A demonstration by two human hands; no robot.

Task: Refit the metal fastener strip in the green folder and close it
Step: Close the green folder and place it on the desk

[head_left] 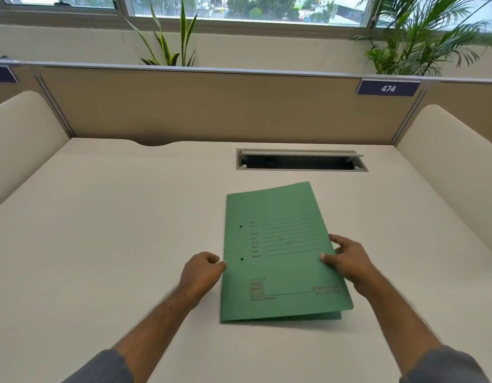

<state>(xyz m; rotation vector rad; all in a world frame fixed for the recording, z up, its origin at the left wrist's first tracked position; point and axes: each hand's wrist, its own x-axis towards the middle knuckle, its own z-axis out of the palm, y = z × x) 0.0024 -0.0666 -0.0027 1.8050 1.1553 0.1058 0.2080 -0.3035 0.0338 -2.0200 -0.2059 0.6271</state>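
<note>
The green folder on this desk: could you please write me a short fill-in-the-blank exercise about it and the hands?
1. The folder on the desk is coloured ____.
2. The right hand grips the folder's ____ edge.
3. The left hand is closed at the folder's ____ edge, beside two punched holes.
4. The sign on the partition reads ____.

Missing words: green; right; left; 474

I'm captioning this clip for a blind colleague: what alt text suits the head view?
A green folder lies nearly shut on a pale desk; the right hand pinches its slightly lifted cover edge, and the left hand, curled, touches its spine side. No metal strip shows.
</note>
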